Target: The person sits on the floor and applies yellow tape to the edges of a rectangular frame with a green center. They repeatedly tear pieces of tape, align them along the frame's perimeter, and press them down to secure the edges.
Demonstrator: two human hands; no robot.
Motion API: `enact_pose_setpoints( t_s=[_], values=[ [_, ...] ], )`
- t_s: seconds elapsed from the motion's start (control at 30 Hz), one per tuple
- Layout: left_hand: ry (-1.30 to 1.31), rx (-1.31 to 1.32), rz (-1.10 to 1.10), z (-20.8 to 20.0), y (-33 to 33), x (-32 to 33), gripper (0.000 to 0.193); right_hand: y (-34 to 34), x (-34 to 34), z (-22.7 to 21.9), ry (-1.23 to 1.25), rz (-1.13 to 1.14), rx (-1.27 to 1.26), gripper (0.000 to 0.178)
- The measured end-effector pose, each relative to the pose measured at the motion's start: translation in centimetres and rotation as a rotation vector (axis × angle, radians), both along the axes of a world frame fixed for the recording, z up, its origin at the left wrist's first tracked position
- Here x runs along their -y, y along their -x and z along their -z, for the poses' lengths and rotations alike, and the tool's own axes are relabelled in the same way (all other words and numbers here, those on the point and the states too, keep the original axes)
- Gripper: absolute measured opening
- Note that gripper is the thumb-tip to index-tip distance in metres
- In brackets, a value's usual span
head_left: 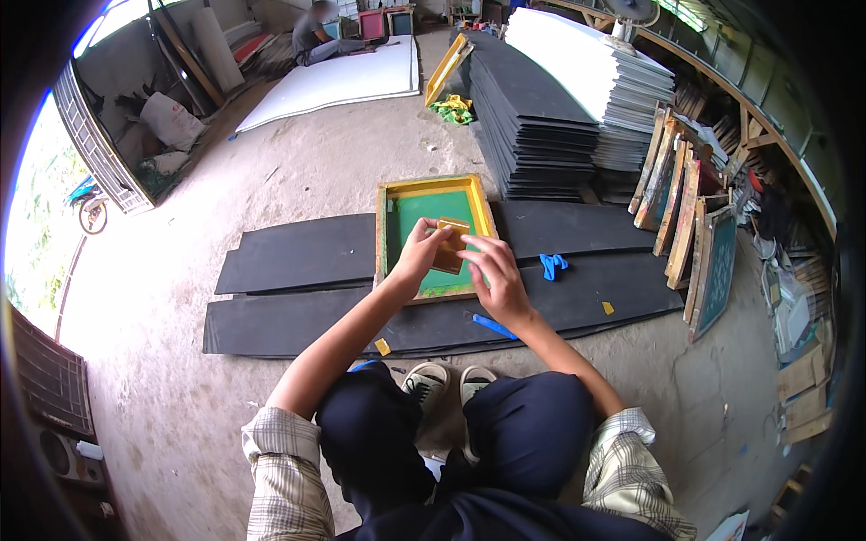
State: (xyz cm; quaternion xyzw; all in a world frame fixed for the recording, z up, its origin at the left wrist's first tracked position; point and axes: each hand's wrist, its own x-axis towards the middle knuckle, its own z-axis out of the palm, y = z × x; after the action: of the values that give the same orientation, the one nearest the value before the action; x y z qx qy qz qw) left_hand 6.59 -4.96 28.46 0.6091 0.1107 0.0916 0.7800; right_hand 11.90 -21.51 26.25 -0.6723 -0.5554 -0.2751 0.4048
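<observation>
A small brown block point(450, 246) is pinched between the left hand point(420, 252) and right hand point(494, 276), held above the green screen frame point(435, 186), its long axis running away from the person.

The small brown block point(450, 245) is held between the left hand point(419, 254) and the right hand point(495, 275); fingers cover its side edges, so its full outline cannot be told. The green mesh of the yellow screen frame point(436, 187) is partly hidden under both hands, its near rail mostly covered. The person's lap and knees hide part of the pale sandals point(429, 379). The seated person at the far wall point(313, 38) is too small and blurred to make out. The standing fan point(629, 13) is cut off by the top rim. The shelf clutter at right point(787, 298) bends into the dark rim, contents unreadable. Bright glare washes out the opening at left point(36, 225).
</observation>
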Motion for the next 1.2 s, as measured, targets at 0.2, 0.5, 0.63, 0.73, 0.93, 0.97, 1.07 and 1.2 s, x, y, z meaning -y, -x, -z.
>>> enact_pose_setpoints(
  t_s=[0.2,0.5,0.63,0.73,0.93,0.97,1.07,1.2],
  values=[
    [-0.335,0.287,0.202,-0.4,1.8,-1.8,0.011,-3.6,0.8,1.3,-0.346,-0.139,-1.060,0.032],
    [-1.077,0.438,0.236,1.3,3.4,-5.5,0.033,-2.4,0.3,1.2,-0.288,-0.623,-1.476,0.049],
    [-1.087,0.436,0.260,2.0,3.1,-6.1,0.039,-2.2,0.2,0.7,-0.273,-0.547,-1.339,0.050],
    [-1.086,0.433,0.290,2.0,3.0,-6.1,0.042,-2.2,-0.2,0.6,-0.248,-0.471,-1.227,0.049],
    [-1.107,0.388,0.283,1.8,2.8,-5.3,0.036,-2.9,-0.8,1.8,-0.254,-0.319,-1.127,0.042],
    [-1.116,0.386,0.307,1.9,2.6,-5.4,0.035,-2.9,-1.0,2.0,-0.265,-0.302,-1.157,0.040],
    [-1.059,0.399,0.331,2.5,2.0,-5.3,0.031,-3.7,-1.4,3.4,-0.303,-0.278,-1.182,0.035],
    [-0.980,0.308,0.353,3.7,0.9,-5.0,0.030,-4.6,-1.7,5.6,-0.355,-0.192,-1.259,0.029]
  ],
)
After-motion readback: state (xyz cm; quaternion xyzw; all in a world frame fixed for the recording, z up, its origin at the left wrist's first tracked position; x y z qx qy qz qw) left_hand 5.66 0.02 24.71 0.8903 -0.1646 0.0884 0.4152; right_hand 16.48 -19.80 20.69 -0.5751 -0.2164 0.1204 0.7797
